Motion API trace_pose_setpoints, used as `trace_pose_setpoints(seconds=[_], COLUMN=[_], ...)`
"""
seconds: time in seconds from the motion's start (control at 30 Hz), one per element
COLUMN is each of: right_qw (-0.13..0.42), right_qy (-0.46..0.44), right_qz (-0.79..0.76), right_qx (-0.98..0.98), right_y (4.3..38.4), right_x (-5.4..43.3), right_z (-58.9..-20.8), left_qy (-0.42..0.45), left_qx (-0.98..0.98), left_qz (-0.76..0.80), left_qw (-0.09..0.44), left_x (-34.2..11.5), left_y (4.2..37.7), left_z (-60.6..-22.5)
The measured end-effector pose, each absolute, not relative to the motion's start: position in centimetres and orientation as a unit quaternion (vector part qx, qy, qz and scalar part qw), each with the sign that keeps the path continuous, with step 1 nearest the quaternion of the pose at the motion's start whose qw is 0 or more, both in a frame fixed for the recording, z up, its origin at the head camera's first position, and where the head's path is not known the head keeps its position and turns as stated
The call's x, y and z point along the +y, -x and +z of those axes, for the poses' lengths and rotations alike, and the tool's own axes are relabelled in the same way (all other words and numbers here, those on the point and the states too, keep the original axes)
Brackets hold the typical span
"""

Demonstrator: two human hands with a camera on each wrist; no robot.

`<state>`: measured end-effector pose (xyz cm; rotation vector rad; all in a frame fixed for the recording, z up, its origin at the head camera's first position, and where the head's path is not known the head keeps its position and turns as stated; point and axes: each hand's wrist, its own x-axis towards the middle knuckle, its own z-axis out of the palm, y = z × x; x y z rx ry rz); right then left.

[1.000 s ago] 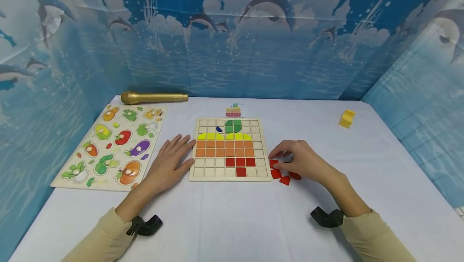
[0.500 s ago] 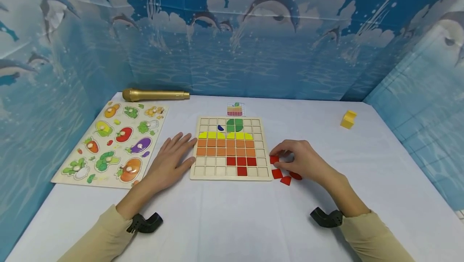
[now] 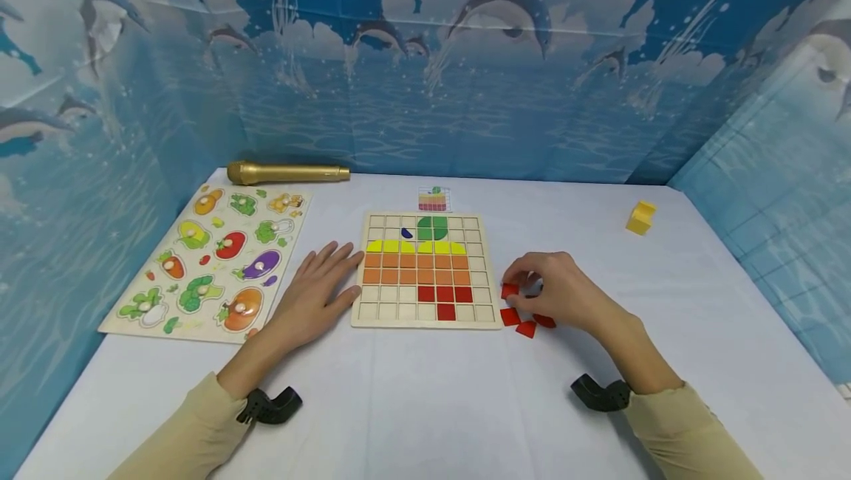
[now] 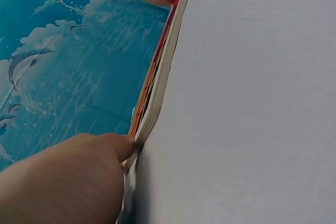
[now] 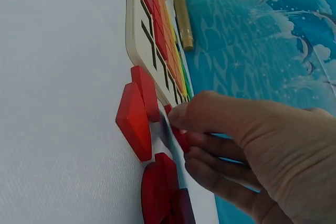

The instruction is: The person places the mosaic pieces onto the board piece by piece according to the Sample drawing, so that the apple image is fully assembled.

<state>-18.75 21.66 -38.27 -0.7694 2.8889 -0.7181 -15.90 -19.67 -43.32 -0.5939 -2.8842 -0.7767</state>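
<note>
A wooden grid board (image 3: 490,273) lies mid-table. It holds orange, yellow, green and red tiles plus one dark blue piece. My left hand (image 3: 315,292) rests beside its left edge with straight fingers, fingertips and thumb touching the rim. Off the board's right edge, my right hand (image 3: 555,288) pinches a red square tile (image 3: 509,290) between thumb and fingers; the right wrist view shows the thumb (image 5: 181,116) on that tile. Loose red tiles (image 5: 135,121) lie just below this hand, one of them partly hidden under it in the head view.
A vegetable puzzle board (image 3: 213,258) lies at the left, with a gold microphone (image 3: 289,173) behind it. A small picture card (image 3: 434,199) sits behind the grid board. Yellow blocks (image 3: 641,218) stand at the back right. Dolphin-print cloth (image 3: 425,111) walls the table.
My right hand and the pinched red tile have shifted slightly away from the tile below. The left hand stays at the board's edge. The head view has drifted a little.
</note>
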Motion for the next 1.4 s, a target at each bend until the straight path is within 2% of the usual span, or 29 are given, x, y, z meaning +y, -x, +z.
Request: trace_pose_setpoints(seconds=[0.2, 0.47, 0.6, 0.9, 1.17, 1.4], right_qw=[0.025, 0.058, 0.055, 0.033, 0.037, 0.027], right_qy=[0.269, 0.342, 0.366, 0.378, 0.383, 0.371], right_qz=[-0.281, -0.301, -0.308, -0.324, -0.318, -0.322], right_qx=[0.921, 0.889, 0.876, 0.866, 0.867, 0.870], right_y=[18.4, 17.9, 17.7, 17.2, 17.2, 18.1], right_x=[20.5, 13.5, 11.9, 11.5, 11.4, 13.4], right_z=[-38.5, -38.6, -39.3, -40.0, -39.8, -38.0], left_qy=[0.196, 0.190, 0.190, 0.195, 0.192, 0.192], left_qx=[-0.946, -0.947, -0.947, -0.948, -0.950, -0.948], left_qz=[-0.254, -0.257, -0.257, -0.247, -0.245, -0.250], left_qw=[0.044, 0.044, 0.043, 0.040, 0.039, 0.038], left_x=[-19.6, -19.5, -19.4, -19.4, -19.8, -19.8], left_y=[16.0, 15.8, 15.8, 16.0, 16.0, 16.0], left_z=[-43.3, -43.6, -43.7, -43.5, -43.3, -43.2])
